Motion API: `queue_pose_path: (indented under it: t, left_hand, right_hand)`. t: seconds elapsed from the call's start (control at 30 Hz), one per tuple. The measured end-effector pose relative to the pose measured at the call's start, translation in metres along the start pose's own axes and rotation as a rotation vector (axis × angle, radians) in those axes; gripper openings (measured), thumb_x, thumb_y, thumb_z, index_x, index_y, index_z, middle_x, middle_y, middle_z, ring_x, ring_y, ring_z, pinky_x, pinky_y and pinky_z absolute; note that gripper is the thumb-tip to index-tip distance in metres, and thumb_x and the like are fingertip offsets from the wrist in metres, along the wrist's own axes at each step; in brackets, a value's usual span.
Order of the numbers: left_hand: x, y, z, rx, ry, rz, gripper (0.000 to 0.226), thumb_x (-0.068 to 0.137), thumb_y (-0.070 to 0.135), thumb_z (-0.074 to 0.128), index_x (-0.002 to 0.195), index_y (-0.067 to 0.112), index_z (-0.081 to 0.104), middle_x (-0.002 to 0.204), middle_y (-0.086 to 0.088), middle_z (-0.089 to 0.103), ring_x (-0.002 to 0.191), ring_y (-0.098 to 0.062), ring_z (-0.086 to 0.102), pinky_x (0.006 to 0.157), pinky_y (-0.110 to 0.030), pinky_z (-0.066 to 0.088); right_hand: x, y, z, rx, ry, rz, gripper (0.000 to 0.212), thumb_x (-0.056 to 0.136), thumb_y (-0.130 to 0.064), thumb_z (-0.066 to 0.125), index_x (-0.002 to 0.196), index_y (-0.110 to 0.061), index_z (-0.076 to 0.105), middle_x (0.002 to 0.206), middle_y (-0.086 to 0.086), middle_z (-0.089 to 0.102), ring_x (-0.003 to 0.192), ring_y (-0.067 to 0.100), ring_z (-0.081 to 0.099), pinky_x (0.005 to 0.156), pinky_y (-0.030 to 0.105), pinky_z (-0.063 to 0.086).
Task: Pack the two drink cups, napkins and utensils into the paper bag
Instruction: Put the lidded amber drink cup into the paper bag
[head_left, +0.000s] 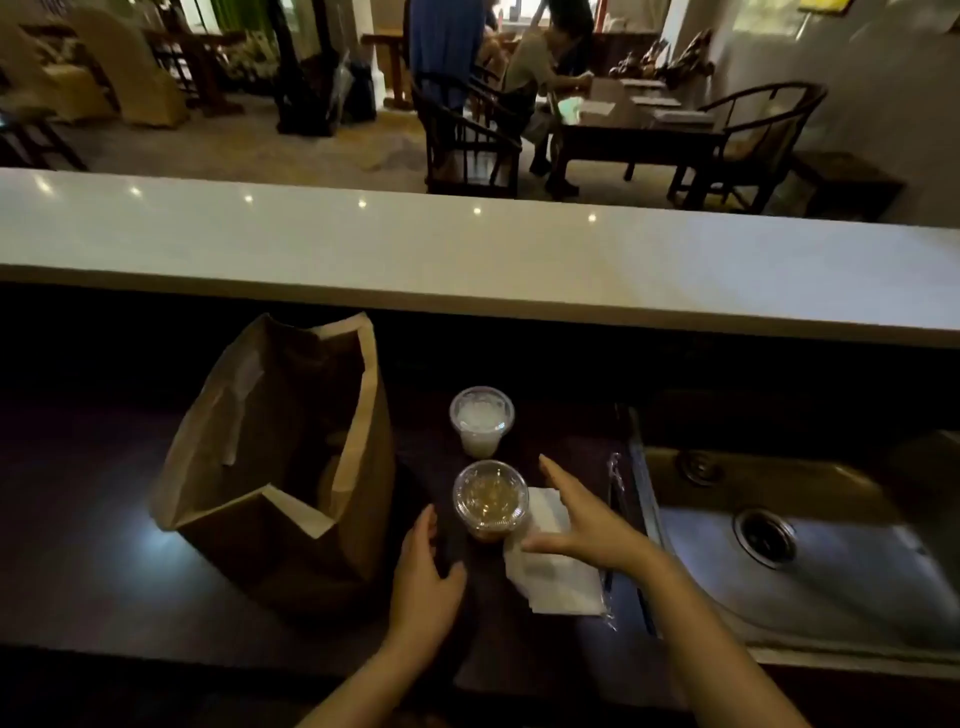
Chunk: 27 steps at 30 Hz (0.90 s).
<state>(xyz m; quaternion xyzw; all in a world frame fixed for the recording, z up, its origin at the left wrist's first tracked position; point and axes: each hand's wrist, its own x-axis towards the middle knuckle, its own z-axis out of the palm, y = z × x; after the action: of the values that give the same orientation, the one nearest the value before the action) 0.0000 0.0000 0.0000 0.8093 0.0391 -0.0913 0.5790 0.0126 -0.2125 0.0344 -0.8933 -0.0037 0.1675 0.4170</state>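
paper bag upright, mouth open, on dark worktop. left hand grip spread, empty, beside amber cup. milky cup behind. right hand grip spread over napkins. wrapped utensils beside sink.

Dark counter, open paper bag, two lidded cups, napkins, wrapped utensils

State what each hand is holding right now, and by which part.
Nothing is held. The left hand and right hand are open on either side of the brown drink cup, neither clearly touching it; the right hovers over the napkins.
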Motion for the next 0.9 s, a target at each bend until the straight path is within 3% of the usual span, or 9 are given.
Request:
queue_pose_path:
  t: [0.07,0.17,0.33,0.47,0.53,0.67,0.8,0.9]
  left_hand:
    - [0.010,-0.005,0.004,0.058,-0.065,0.003,0.081,0.078,-0.001,0.062,0.142,0.013,0.015,0.150,-0.011,0.028,0.136,-0.024,0.030,0.113,-0.043,0.028]
    - [0.028,-0.007,0.012,0.107,-0.149,0.018,0.092,0.074,0.003,0.068,0.143,0.016,0.008,0.151,-0.009,0.025,0.138,-0.019,0.024,0.110,-0.030,0.021]
    - [0.049,-0.009,0.019,-0.081,-0.232,0.067,0.087,0.066,0.011,0.078,0.136,0.020,0.028,0.133,-0.001,0.048,0.124,-0.012,0.045,0.102,-0.026,0.038]
    - [0.055,-0.013,0.018,-0.118,-0.189,0.054,0.077,0.066,0.008,0.078,0.125,0.032,0.034,0.124,0.002,0.053,0.119,-0.014,0.050,0.099,-0.030,0.043]
    - [0.055,-0.012,0.017,-0.121,-0.166,0.063,0.075,0.066,0.004,0.076,0.123,0.031,0.037,0.123,0.000,0.054,0.119,-0.016,0.051,0.099,-0.031,0.044]
    - [0.044,0.002,0.015,-0.126,-0.158,0.099,0.071,0.068,0.008,0.075,0.115,0.048,0.039,0.121,0.015,0.053,0.117,-0.003,0.050,0.090,-0.013,0.044]
    - [0.028,0.034,0.011,-0.189,-0.149,0.185,0.069,0.070,0.012,0.074,0.116,0.050,0.038,0.123,0.016,0.053,0.116,0.002,0.050,0.091,-0.010,0.044]
    - [0.016,0.071,0.007,-0.241,-0.155,0.264,0.063,0.071,0.017,0.075,0.117,0.046,0.041,0.122,0.017,0.056,0.115,0.002,0.052,0.091,-0.012,0.045]
  right_hand:
    - [0.007,0.000,0.008,0.072,0.001,0.017,0.115,0.065,-0.046,0.078,0.147,-0.028,-0.001,0.159,-0.003,0.004,0.145,0.015,0.009,0.112,0.027,0.013]
    - [0.018,0.000,0.021,0.148,-0.011,0.027,0.116,0.066,-0.034,0.080,0.148,-0.024,-0.002,0.159,-0.003,0.005,0.141,0.008,0.010,0.111,0.023,0.015]
    - [0.035,-0.004,0.031,0.269,-0.020,-0.032,0.102,0.068,-0.013,0.080,0.146,-0.018,0.014,0.145,-0.005,0.033,0.136,0.008,0.031,0.105,0.012,0.029]
    - [0.038,-0.007,0.035,0.339,0.017,-0.079,0.083,0.067,0.000,0.078,0.127,-0.035,0.032,0.126,-0.016,0.045,0.115,-0.014,0.047,0.090,0.004,0.040]
    - [0.036,-0.010,0.035,0.370,0.027,-0.082,0.080,0.068,0.003,0.077,0.123,-0.036,0.035,0.126,-0.014,0.047,0.112,-0.015,0.049,0.086,0.004,0.042]
    - [0.022,-0.021,0.024,0.363,0.010,-0.041,0.084,0.068,-0.009,0.080,0.132,-0.034,0.032,0.131,-0.012,0.048,0.122,0.000,0.048,0.096,0.014,0.043]
    - [0.003,-0.048,-0.008,0.228,-0.026,-0.073,0.100,0.065,-0.024,0.083,0.141,-0.033,0.018,0.141,-0.012,0.038,0.126,-0.004,0.042,0.106,0.018,0.038]
    - [-0.010,-0.078,-0.041,0.078,-0.052,-0.125,0.116,0.060,-0.043,0.081,0.145,-0.033,0.004,0.142,-0.021,0.020,0.127,-0.006,0.032,0.103,0.010,0.033]
